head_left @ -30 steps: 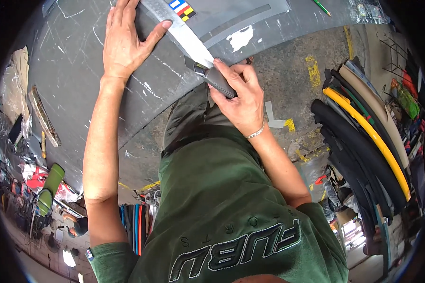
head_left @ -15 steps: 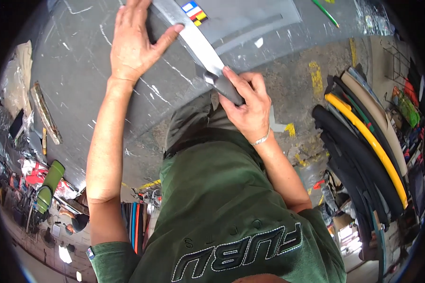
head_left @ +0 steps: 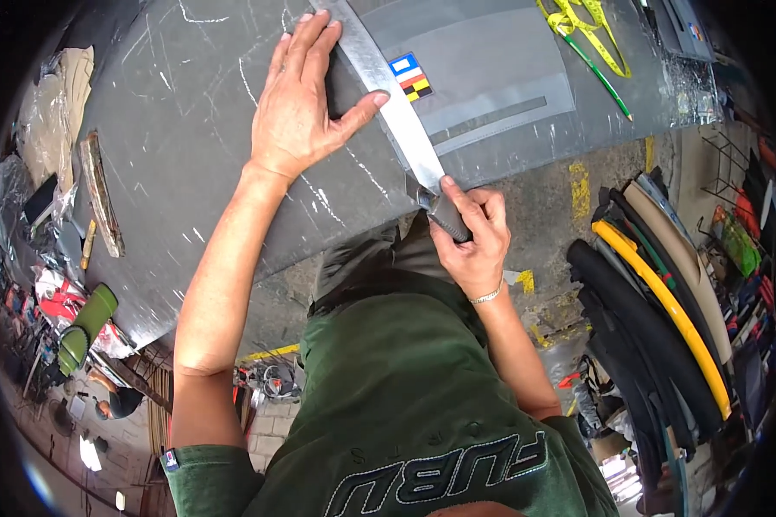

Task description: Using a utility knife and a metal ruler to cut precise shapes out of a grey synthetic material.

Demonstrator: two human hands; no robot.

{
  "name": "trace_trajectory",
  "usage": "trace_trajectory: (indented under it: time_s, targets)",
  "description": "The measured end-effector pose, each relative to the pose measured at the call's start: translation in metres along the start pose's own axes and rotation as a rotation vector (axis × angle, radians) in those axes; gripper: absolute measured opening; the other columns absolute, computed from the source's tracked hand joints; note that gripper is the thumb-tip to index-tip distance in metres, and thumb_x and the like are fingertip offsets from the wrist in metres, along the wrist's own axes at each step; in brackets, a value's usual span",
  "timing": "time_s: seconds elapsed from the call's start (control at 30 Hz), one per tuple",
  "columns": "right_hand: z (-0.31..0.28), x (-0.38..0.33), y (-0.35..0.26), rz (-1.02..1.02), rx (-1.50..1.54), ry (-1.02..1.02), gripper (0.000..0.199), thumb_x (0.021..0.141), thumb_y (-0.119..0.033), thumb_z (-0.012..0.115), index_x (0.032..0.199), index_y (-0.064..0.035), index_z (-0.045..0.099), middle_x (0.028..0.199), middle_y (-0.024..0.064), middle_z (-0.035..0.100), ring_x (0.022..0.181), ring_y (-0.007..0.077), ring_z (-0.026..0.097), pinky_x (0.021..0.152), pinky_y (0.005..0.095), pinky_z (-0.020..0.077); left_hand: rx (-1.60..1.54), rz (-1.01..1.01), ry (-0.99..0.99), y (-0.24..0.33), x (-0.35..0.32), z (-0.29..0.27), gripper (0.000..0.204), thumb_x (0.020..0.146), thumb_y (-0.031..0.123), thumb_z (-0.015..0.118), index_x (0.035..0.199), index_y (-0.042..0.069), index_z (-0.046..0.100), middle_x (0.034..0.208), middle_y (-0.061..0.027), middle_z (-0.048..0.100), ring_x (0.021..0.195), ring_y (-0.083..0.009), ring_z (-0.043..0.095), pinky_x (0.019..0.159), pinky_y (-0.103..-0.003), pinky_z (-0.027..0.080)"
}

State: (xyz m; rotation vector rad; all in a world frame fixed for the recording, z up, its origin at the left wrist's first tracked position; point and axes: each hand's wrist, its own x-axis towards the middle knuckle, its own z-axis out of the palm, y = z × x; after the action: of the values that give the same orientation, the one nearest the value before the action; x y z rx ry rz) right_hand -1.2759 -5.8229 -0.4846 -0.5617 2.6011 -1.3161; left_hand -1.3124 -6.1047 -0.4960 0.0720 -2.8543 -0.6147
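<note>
A long metal straightedge (head_left: 407, 127) lies slantwise across grey material on the worktable, with a dark handle-like stock at its near end. My left hand (head_left: 297, 116) rests flat with fingers stretched; its thumb and fingertips touch the metal's left edge. Around the dark stock, at the table's near edge, my right hand (head_left: 476, 237) is closed, its index finger reaching toward the metal. Right of the metal is a grey stitched panel (head_left: 500, 65) with a slot-like strip. A small patch of colourful flags (head_left: 411, 77) sits on that panel, beside the metal edge.
A green pencil (head_left: 599, 77) and a yellow measuring tape (head_left: 591, 26) lie at the far right of the table (head_left: 181, 172). Rolls of material, one a yellow roll (head_left: 672, 310), stand at right. A wooden stick (head_left: 101, 194) and clear plastic are at left.
The view has shifted, so the table and both hands appear lower and further right. The yellow tape has come into sight. Both hands stay on the straightedge in much the same places.
</note>
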Motion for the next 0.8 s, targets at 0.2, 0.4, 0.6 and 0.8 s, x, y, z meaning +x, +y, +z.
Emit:
trace_trajectory:
  time_s: [0.2, 0.4, 0.6, 0.8]
  targets:
    - [0.0002, 0.0004, 0.0003, -0.012, -0.018, -0.002, 0.063, 0.064, 0.003, 0.080, 0.125, -0.0104, 0.074, 0.093, 0.0071, 0.057, 0.082, 0.0230, 0.061, 0.072, 0.0340, 0.0530, -0.016, -0.005, 0.010, -0.0004, -0.0007, 0.0002, 0.089, 0.083, 0.052, 0.081, 0.148, 0.001, 0.047, 0.157, -0.0164, 0.043, 0.149, -0.0327, 0.037, 0.126, -0.050, 0.025]
    - [-0.0005, 0.0015, -0.0004, -0.009, -0.023, 0.000, 0.062, 0.064, 0.003, 0.080, 0.124, -0.0093, 0.075, 0.093, 0.0072, 0.057, 0.081, 0.0227, 0.060, 0.073, 0.0335, 0.0527, -0.005, -0.006, 0.004, 0.0009, 0.0013, 0.0003, 0.089, 0.083, 0.053, 0.081, 0.148, 0.002, 0.048, 0.157, -0.0168, 0.044, 0.149, -0.0320, 0.038, 0.126, -0.050, 0.025]
    - [-0.0006, 0.0013, -0.0016, -0.018, -0.038, -0.002, 0.061, 0.064, 0.003, 0.081, 0.124, -0.0084, 0.075, 0.093, 0.0073, 0.058, 0.081, 0.0225, 0.060, 0.072, 0.0331, 0.0525, 0.005, -0.009, -0.004, 0.0004, 0.0001, 0.0012, 0.091, 0.083, 0.055, 0.080, 0.149, 0.003, 0.047, 0.158, -0.0165, 0.043, 0.149, -0.0310, 0.038, 0.126, -0.049, 0.024]
    - [-0.0001, 0.0010, -0.0020, 0.000, -0.019, 0.000, 0.061, 0.064, 0.003, 0.081, 0.124, -0.0081, 0.075, 0.093, 0.0073, 0.058, 0.081, 0.0221, 0.060, 0.072, 0.0327, 0.0524, 0.020, -0.011, -0.009, 0.0006, -0.0001, 0.0018, 0.091, 0.083, 0.056, 0.079, 0.150, 0.004, 0.047, 0.159, -0.0161, 0.043, 0.150, -0.0307, 0.036, 0.126, -0.049, 0.024]
